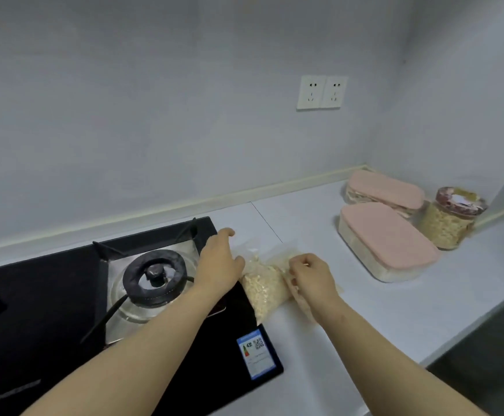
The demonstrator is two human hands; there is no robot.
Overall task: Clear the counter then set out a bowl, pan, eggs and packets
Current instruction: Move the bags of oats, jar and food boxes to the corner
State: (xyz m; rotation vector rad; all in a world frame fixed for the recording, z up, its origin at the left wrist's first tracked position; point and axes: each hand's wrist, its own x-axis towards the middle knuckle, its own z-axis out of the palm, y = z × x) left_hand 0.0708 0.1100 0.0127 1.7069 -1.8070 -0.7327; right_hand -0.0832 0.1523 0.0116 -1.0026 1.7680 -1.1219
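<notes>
Where the right edge of the gas stove (64, 310) meets the counter (364, 310), two clear packets of flakes are laid side by side, long axes running near to far. The right packet (303, 310) is pinched near its far end by the curled right hand (312, 273). The left packet (267, 291) lies just right of the left hand (219, 262), whose straight fingers grip nothing.

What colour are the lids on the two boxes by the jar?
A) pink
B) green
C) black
A: the near box and the far box both have pink lids.
</notes>
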